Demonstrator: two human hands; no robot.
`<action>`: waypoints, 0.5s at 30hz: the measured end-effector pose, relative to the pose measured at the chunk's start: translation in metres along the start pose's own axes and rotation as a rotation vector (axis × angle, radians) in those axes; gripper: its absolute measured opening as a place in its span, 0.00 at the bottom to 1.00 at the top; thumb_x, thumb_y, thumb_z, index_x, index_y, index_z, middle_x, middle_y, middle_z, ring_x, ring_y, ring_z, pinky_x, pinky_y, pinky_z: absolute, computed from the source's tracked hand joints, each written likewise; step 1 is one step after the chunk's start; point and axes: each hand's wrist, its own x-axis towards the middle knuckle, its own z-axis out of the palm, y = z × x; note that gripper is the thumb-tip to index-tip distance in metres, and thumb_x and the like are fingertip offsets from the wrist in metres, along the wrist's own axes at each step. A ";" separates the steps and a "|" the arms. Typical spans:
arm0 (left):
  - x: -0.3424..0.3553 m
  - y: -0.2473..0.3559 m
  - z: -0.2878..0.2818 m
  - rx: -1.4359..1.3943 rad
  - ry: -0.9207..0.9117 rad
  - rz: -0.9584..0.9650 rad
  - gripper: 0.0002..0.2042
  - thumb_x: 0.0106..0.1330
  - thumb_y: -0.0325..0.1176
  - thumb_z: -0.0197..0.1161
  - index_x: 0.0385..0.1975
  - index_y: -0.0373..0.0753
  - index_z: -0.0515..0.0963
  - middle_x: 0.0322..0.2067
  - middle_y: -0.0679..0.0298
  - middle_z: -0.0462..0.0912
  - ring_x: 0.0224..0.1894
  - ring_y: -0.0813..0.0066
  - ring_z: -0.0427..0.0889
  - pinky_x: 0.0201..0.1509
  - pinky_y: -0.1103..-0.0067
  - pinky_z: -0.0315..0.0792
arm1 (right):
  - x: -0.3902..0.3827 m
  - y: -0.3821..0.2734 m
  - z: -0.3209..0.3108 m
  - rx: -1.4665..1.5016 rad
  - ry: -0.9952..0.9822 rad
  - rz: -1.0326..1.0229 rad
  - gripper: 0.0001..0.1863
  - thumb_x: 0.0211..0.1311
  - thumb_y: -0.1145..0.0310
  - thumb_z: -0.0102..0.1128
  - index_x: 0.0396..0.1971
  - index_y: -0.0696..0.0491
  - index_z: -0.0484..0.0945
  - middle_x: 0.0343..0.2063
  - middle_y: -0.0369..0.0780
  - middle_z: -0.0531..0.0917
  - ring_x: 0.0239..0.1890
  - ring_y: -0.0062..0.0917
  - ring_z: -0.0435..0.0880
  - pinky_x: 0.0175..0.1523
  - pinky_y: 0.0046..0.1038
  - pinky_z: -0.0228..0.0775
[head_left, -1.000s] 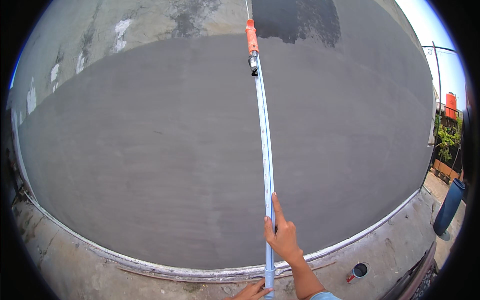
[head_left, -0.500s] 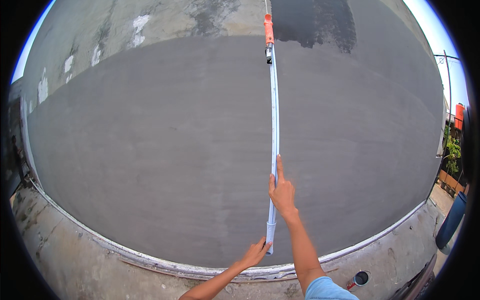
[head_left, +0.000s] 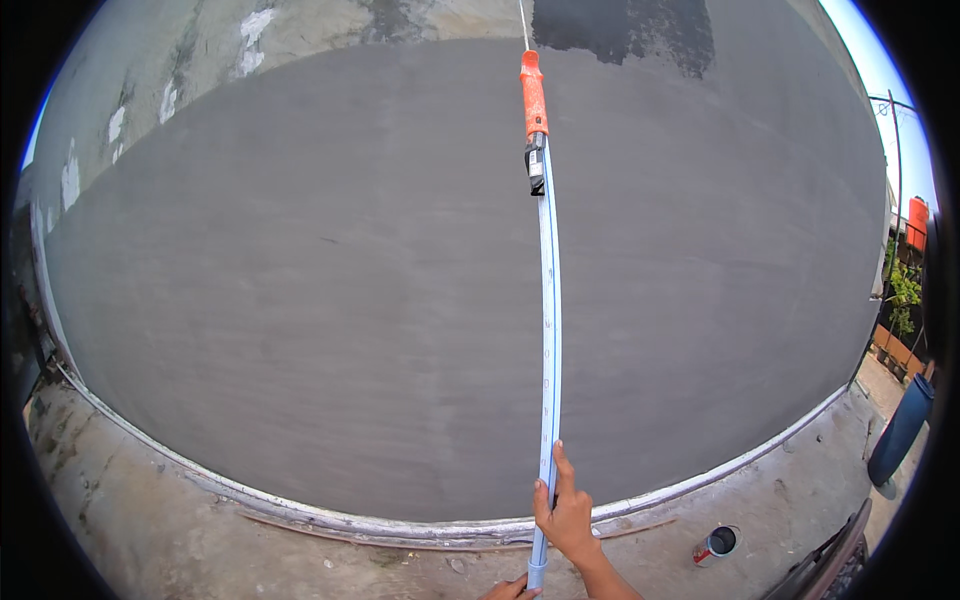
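A long white pipe pole (head_left: 551, 300) rises in front of the wall, with an orange tool handle (head_left: 534, 95) bound to its upper end by black tape. From that handle a thin metal rod (head_left: 525, 25) runs out past the top edge; what it carries is out of view. My right hand (head_left: 570, 520) is closed round the lower part of the pole, index finger stretched along it. Below it my left hand (head_left: 512, 589) holds the pole's bottom end, partly cut off by the lower edge.
A grey-coated wall (head_left: 300, 300) fills most of the view, with a darker wet patch (head_left: 625, 35) high up. On the concrete floor (head_left: 150, 500), a can of dark paint (head_left: 718, 543) stands at the right. Farther right is a dark blue cylinder (head_left: 901, 430).
Both hands and the pole have come down toward me. The orange handle now sits lower and looks larger. My grip on the pole stays the same.
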 end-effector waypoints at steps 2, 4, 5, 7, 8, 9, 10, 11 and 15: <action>0.019 0.043 -0.024 -0.001 -0.089 -0.028 0.26 0.70 0.43 0.49 0.60 0.30 0.62 0.28 0.37 0.80 0.32 0.39 0.81 0.36 0.55 0.73 | 0.034 -0.021 -0.023 0.063 -0.015 0.034 0.36 0.66 0.72 0.54 0.72 0.57 0.52 0.17 0.40 0.79 0.11 0.25 0.77 0.19 0.26 0.68; 0.040 0.086 -0.053 0.007 -0.162 -0.063 0.25 0.74 0.50 0.45 0.58 0.33 0.63 0.30 0.37 0.80 0.35 0.37 0.80 0.39 0.53 0.71 | 0.070 -0.031 -0.034 0.099 0.060 -0.022 0.35 0.66 0.70 0.55 0.71 0.57 0.53 0.27 0.46 0.85 0.10 0.27 0.76 0.17 0.28 0.68; 0.053 0.106 -0.068 0.012 -0.204 -0.084 0.26 0.76 0.54 0.43 0.57 0.35 0.63 0.31 0.37 0.80 0.36 0.35 0.80 0.40 0.53 0.70 | 0.090 -0.032 -0.038 0.079 0.077 -0.029 0.35 0.67 0.70 0.54 0.72 0.55 0.53 0.22 0.44 0.83 0.10 0.27 0.76 0.17 0.28 0.68; 0.084 0.143 -0.103 0.089 -0.133 -0.120 0.25 0.77 0.52 0.43 0.56 0.34 0.65 0.29 0.38 0.79 0.33 0.37 0.80 0.38 0.54 0.70 | 0.135 -0.037 -0.030 0.041 0.074 -0.027 0.35 0.69 0.70 0.51 0.73 0.49 0.51 0.15 0.39 0.78 0.11 0.27 0.77 0.20 0.29 0.68; 0.105 0.153 -0.115 0.108 -0.114 -0.108 0.25 0.77 0.53 0.43 0.54 0.33 0.65 0.30 0.39 0.80 0.34 0.38 0.80 0.40 0.55 0.69 | 0.155 -0.039 -0.032 -0.017 0.083 -0.002 0.35 0.70 0.71 0.50 0.74 0.46 0.50 0.13 0.37 0.75 0.13 0.27 0.78 0.22 0.31 0.68; 0.126 0.149 -0.124 0.131 -0.092 -0.099 0.26 0.77 0.54 0.42 0.53 0.33 0.66 0.31 0.40 0.80 0.36 0.38 0.79 0.41 0.55 0.69 | 0.173 -0.036 -0.029 -0.055 0.094 0.006 0.35 0.70 0.70 0.49 0.74 0.44 0.49 0.13 0.38 0.75 0.14 0.29 0.78 0.22 0.32 0.69; 0.147 0.131 -0.126 0.144 -0.022 -0.060 0.26 0.77 0.53 0.42 0.54 0.33 0.65 0.28 0.41 0.80 0.33 0.39 0.80 0.38 0.55 0.69 | 0.191 -0.029 -0.022 -0.091 0.104 0.013 0.35 0.71 0.69 0.49 0.74 0.43 0.48 0.13 0.38 0.75 0.14 0.30 0.78 0.23 0.33 0.69; 0.171 0.114 -0.126 0.155 0.038 -0.019 0.26 0.77 0.53 0.43 0.54 0.32 0.65 0.25 0.43 0.80 0.30 0.39 0.80 0.36 0.55 0.70 | 0.204 -0.015 -0.017 -0.135 0.119 0.027 0.35 0.71 0.68 0.48 0.74 0.41 0.47 0.13 0.38 0.75 0.14 0.32 0.78 0.24 0.34 0.69; 0.201 0.064 -0.126 0.217 0.106 -0.080 0.25 0.77 0.53 0.43 0.52 0.32 0.65 0.27 0.42 0.80 0.32 0.36 0.80 0.37 0.53 0.70 | 0.207 0.043 0.035 -0.179 0.174 -0.066 0.37 0.72 0.66 0.48 0.75 0.42 0.42 0.09 0.37 0.72 0.10 0.35 0.72 0.19 0.35 0.64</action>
